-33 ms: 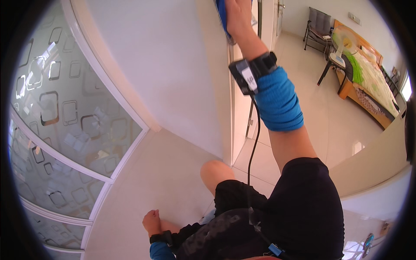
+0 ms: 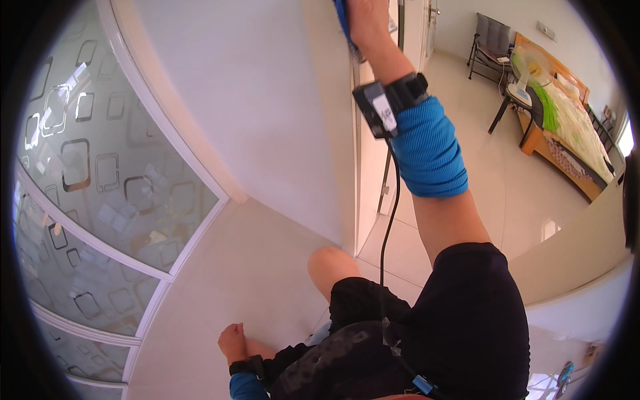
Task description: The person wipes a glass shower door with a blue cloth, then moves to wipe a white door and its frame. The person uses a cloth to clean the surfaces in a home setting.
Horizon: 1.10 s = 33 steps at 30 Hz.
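My right arm stretches up to the top of the view, and my right hand (image 2: 369, 23) is beside the pale wall corner, partly cut off by the upper edge. Along its left side shows a blue cloth (image 2: 343, 23), held between the hand and the wall edge; most of the cloth is out of sight. Low on the left, my left hand (image 2: 232, 343) hangs over the floor with its fingers curled in. No object shows in it.
A frosted glass sliding door (image 2: 100, 160) stands on the left. Past the white wall (image 2: 260, 120), a doorway leads to a room with a bed (image 2: 573, 147), a fan (image 2: 530, 67) on a stool and a folding chair (image 2: 492, 40). A cable (image 2: 385, 247) runs down from my right wrist.
My right hand and forearm have moved slightly upward along the wall edge, the blue cloth with them. My left hand is almost unmoved.
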### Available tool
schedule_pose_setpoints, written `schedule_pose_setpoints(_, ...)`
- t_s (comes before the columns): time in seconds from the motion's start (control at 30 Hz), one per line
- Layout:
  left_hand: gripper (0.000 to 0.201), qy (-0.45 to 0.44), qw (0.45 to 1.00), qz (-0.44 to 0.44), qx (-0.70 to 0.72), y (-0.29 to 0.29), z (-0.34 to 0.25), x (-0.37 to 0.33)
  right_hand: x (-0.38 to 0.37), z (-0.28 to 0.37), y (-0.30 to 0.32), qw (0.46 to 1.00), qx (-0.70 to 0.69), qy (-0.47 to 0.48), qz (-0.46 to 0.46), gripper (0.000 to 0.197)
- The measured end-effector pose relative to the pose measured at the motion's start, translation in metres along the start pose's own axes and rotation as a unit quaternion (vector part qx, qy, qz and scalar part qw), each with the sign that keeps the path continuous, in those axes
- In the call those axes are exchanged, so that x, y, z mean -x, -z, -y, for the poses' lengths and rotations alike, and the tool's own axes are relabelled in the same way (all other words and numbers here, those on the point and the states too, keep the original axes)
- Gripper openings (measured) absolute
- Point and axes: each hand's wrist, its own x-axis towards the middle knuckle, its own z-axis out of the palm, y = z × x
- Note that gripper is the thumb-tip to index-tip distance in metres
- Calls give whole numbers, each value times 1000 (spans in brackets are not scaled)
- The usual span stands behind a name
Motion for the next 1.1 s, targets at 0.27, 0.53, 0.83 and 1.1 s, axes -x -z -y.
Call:
schedule_pose_setpoints(0.27, 31, 1, 1000, 4, -23, -25, -49, 27, 68, -163, 0, 988, -43, 105, -108, 46)
schedule_pose_setpoints(0.53, 30, 23, 998, 3, -57, -98, -173, 13, 327, -345, -34, 987, -25, -142, -64, 54)
schedule_pose_setpoints(0.83, 32, 26, 995, 16, -91, -127, -237, 38, 661, -356, -82, 868, 39, -483, 107, 66)
schedule_pose_setpoints(1.1, 28, 51, 997, -3, -58, -31, -188, 102, 540, -264, -22, 682, -262, -682, 31, 68)
